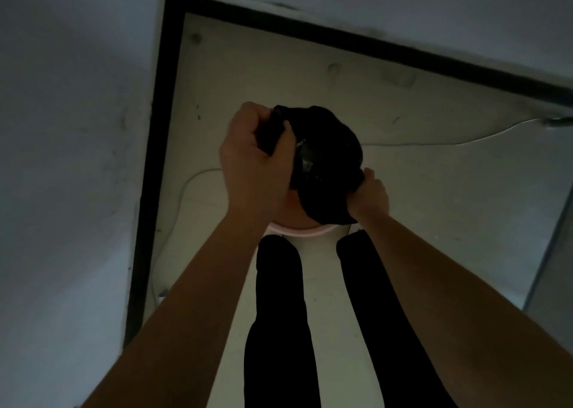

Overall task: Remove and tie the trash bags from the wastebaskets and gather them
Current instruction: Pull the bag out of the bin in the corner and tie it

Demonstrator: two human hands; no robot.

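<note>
The bag (pixel 328 159) is held at the top of the bin (pixel 297 231), between both hands. Fingers of the left hand (pixel 257 162) are clamped on its left edge, those of the right hand (pixel 370 192) on its right edge. Both edges should be lifted evenly, then brought together and tied.

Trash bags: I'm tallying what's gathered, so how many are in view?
1. The black trash bag is over the pink wastebasket, gripped by the left hand and the right hand. Others may be out of view.
</note>
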